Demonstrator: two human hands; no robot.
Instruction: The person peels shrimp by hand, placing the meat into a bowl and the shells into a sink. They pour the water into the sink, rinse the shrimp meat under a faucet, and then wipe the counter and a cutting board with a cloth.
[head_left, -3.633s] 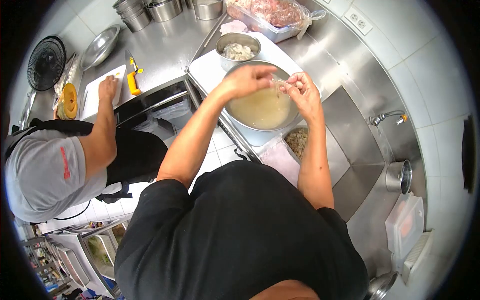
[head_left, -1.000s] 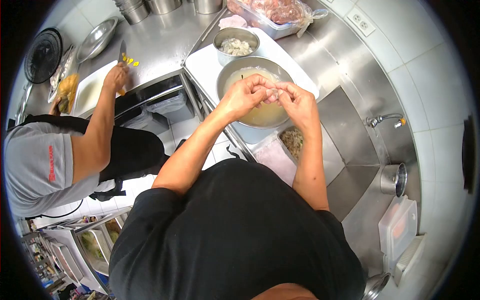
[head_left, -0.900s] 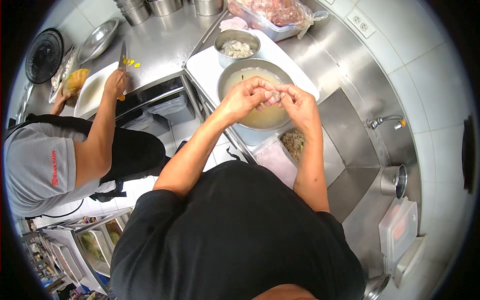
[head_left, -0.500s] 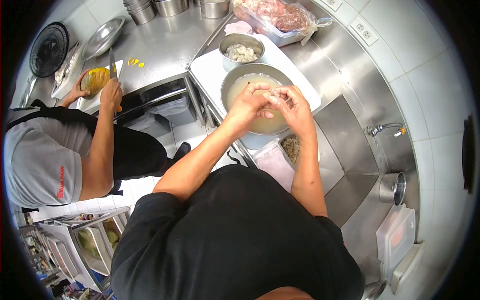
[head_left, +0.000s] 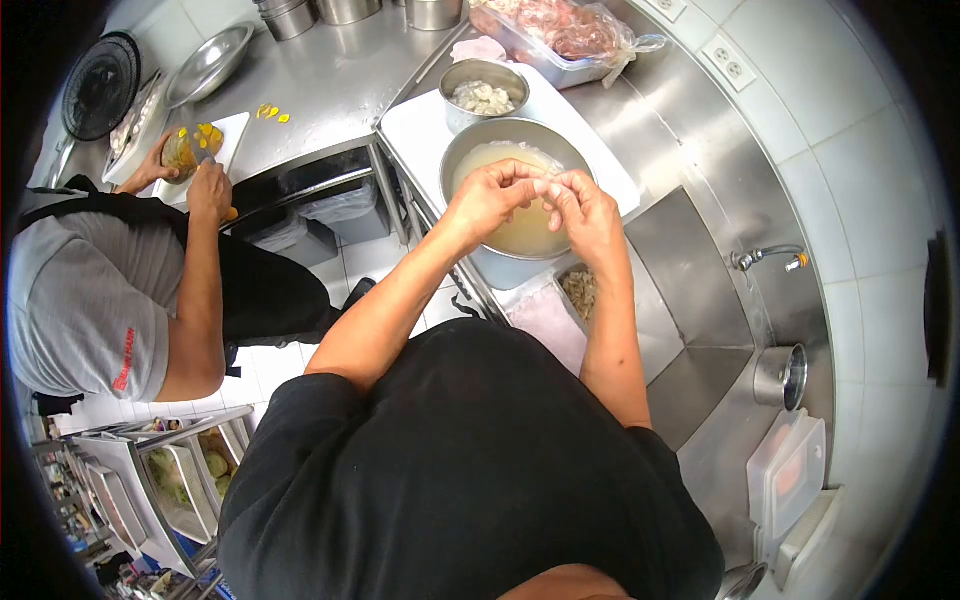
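My left hand and my right hand meet above a large metal bowl, fingertips pinched together. Between them is a small pale piece that looks like a shrimp, mostly hidden by the fingers. Cloudy liquid fills much of the bowl. Just behind it stands a smaller metal pot holding whitish pieces that resemble peeled shrimp. Below my right wrist, a container holds brownish-grey scraps, partly covered by my forearm.
Bowl and pot rest on a white board beside a sink with a tap. Bagged meat lies in a tub behind. At left, a co-worker cuts a squash with a knife.
My hands have drawn closer together at the fingertips, and my left fingers have curled in. The co-worker's knife has come down onto the squash.
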